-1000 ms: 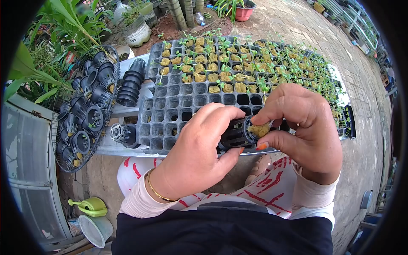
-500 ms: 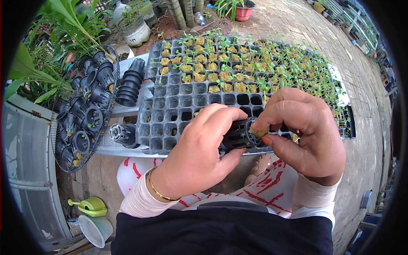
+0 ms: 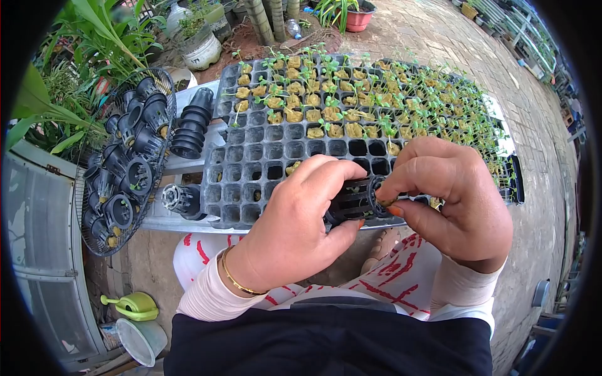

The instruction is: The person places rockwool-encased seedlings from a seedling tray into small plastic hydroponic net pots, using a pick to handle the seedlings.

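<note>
My left hand [image 3: 291, 216] is wrapped around a black net pot [image 3: 351, 199] that lies on its side, its slotted end facing right. At that end my right hand [image 3: 448, 200] pinches a yellowish-brown seedling plug [image 3: 384, 202] between thumb and fingers; most of the plug is hidden by the fingertips and the pot. Both hands are over the near edge of a black seedling tray [image 3: 254, 150]. Many of its cells hold similar plugs with green seedlings [image 3: 332, 113], mostly at the back and right.
A stack of black net pots [image 3: 191, 125] and a single overturned net pot [image 3: 182, 199] stand left of the tray. Beyond them, a wire basket [image 3: 171, 94] holds several potted seedlings. A green watering can [image 3: 135, 305] and a pale tub [image 3: 141, 341] are on the ground.
My right fingertips have shifted slightly down and closer against the pot's slotted end, and less of the plug shows. My left hand has kept its grip on the net pot.
</note>
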`<state>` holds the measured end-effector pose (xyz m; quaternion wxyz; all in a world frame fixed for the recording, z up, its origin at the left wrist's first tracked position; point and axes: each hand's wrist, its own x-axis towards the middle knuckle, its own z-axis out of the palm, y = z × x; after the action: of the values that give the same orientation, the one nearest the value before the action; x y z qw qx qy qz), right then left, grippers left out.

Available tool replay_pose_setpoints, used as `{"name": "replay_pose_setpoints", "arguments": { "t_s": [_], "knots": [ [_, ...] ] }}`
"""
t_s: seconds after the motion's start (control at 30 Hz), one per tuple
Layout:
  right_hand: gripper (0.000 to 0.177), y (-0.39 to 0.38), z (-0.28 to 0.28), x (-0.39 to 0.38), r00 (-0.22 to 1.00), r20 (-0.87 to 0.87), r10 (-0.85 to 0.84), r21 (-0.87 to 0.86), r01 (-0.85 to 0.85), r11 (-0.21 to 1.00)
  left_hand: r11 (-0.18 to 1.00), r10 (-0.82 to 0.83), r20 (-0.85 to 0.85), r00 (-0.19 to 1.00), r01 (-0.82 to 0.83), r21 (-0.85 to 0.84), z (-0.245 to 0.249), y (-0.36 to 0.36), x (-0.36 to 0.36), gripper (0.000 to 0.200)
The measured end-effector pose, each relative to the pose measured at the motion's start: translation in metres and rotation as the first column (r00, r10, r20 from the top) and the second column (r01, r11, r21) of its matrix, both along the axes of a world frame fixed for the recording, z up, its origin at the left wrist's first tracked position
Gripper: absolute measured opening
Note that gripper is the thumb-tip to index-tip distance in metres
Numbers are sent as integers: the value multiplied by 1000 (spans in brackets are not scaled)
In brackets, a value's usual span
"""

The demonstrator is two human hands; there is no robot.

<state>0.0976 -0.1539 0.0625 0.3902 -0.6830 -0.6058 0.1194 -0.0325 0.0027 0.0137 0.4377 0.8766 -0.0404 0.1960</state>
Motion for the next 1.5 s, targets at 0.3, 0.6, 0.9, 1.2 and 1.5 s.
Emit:
{"name": "replay_pose_setpoints", "arguments": {
  "t_s": [0.3, 0.6, 0.9, 1.2, 1.5],
  "knots": [
    [27, 3, -2, -8, 995, -25, -95, 49, 96, 994, 998, 55, 81, 995, -55, 3, -2, -3, 1, 46],
    [56, 2, 0, -14, 956, -248, -159, 143, 198, 970, 965, 221, 324, 920, -255, 66, -8, -5, 5, 52],
    [52, 8, -2, -22, 866, -437, -243, 72, 303, 950, 930, 272, 399, 876, -345, 124, -14, -7, 8, 53],
    [33, 12, -4, -25, 783, -580, -224, 109, 347, 932, 900, 285, 473, 834, -402, 168, -11, -5, 7, 51],
    [22, 10, -2, -20, 859, -452, -240, 41, 289, 956, 885, 292, 517, 805, -432, 173, -12, -3, 8, 48]
  ]
}}
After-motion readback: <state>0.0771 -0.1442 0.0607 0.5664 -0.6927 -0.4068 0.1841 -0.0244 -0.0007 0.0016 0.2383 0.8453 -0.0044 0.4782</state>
